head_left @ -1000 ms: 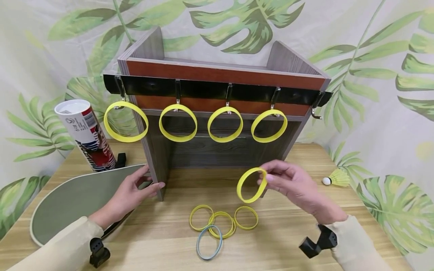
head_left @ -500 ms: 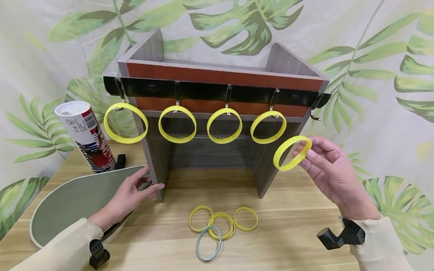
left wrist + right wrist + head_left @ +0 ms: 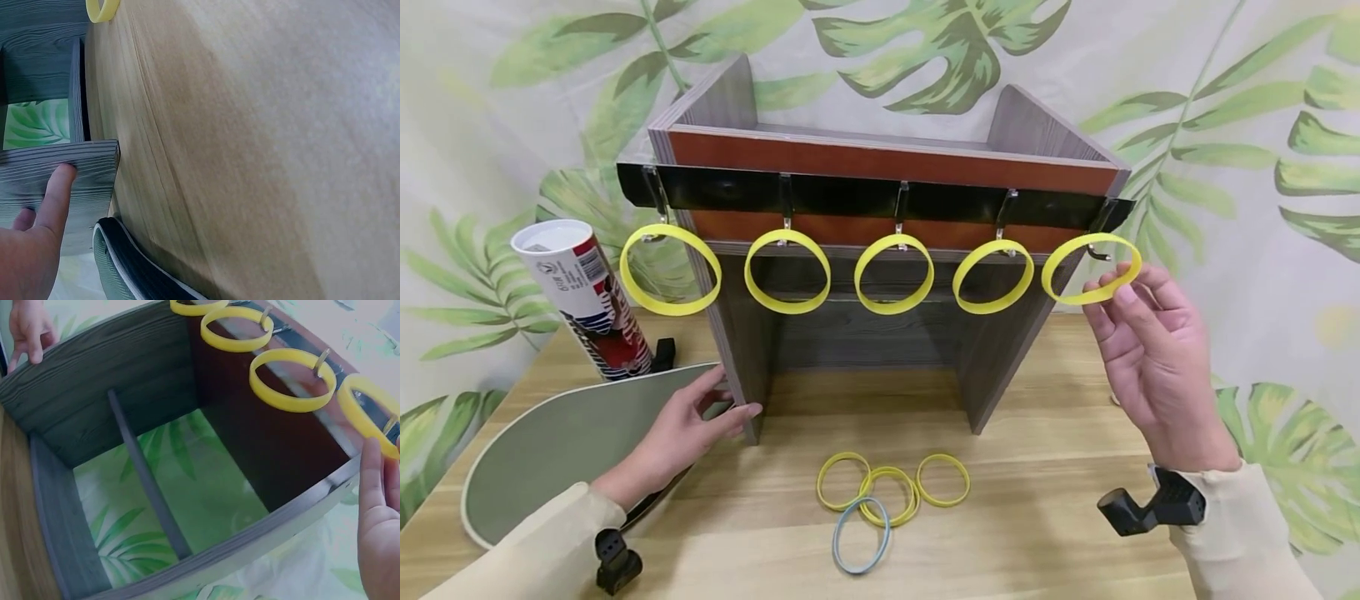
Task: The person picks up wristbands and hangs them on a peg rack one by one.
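In the head view my right hand (image 3: 1161, 358) pinches a yellow wristband (image 3: 1070, 298) at the rightmost hook (image 3: 1099, 254); the hook's tip shows inside the loop. Several more yellow wristbands (image 3: 787, 307) hang singly from the other hooks along the black strip (image 3: 842, 193). My left hand (image 3: 677, 433) holds the lower front edge of the wooden shelf's left side panel (image 3: 741, 392), thumb at the front edge and other fingers on the outer side. From the right wrist view, fingertips touch the lower rim of the held wristband (image 3: 357, 415).
Several yellow wristbands (image 3: 943, 502) and a light blue one (image 3: 861, 572) lie on the wooden table (image 3: 1030, 500). At left are a shuttlecock tube (image 3: 597, 308) and a grey-green, pale-edged rounded case (image 3: 572, 450). A patterned cloth (image 3: 1217, 208) hangs behind.
My right hand has carried the yellow wristband up and right from before the shelf to the rightmost hook, which now shows inside it. My left hand has stayed at the panel.
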The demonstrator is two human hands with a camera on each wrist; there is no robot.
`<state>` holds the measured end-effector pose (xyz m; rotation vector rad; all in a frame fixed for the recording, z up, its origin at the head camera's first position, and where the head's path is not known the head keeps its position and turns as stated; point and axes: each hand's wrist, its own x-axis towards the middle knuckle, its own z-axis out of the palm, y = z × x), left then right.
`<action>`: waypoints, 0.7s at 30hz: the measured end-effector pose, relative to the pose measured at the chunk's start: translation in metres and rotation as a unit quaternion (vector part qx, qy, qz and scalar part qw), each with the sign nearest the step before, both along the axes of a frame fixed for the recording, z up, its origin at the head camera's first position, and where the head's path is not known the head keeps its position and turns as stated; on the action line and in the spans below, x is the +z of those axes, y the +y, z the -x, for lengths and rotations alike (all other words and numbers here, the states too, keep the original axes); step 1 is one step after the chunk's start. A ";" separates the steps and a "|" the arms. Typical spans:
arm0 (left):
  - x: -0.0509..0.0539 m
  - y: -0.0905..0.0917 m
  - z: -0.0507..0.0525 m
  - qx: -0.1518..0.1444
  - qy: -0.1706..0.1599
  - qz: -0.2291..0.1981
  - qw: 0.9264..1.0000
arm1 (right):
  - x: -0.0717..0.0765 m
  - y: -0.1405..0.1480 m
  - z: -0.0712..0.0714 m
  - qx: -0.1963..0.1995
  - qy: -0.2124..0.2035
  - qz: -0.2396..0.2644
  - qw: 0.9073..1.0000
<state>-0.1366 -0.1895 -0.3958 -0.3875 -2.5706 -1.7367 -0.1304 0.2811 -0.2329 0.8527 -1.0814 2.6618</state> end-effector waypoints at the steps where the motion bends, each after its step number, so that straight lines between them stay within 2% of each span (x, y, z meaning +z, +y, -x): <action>1: 0.000 0.000 0.000 -0.002 -0.002 0.000 1.000 | -0.002 0.001 0.000 -0.005 -0.005 -0.004 1.000; 5: 0.001 0.000 0.001 -0.009 0.007 -0.005 1.000 | -0.010 0.003 0.002 -0.011 -0.025 -0.016 1.000; 10: 0.001 0.000 0.001 -0.010 0.014 -0.011 1.000 | -0.018 0.003 0.002 -0.033 -0.029 -0.051 0.998; 14: -0.001 0.001 0.001 -0.008 0.002 -0.016 1.000 | -0.018 0.000 0.002 -0.064 -0.018 -0.085 0.994; 16: -0.001 0.001 0.001 -0.007 0.001 -0.015 1.000 | -0.018 -0.002 0.002 -0.064 -0.013 -0.094 0.993; 18: -0.001 0.001 0.000 -0.008 0.000 -0.015 1.000 | -0.018 -0.004 0.001 -0.084 -0.019 -0.123 0.989; 21: -0.001 0.001 0.000 -0.008 -0.002 -0.015 1.000 | -0.020 -0.003 0.000 -0.057 -0.027 -0.128 0.990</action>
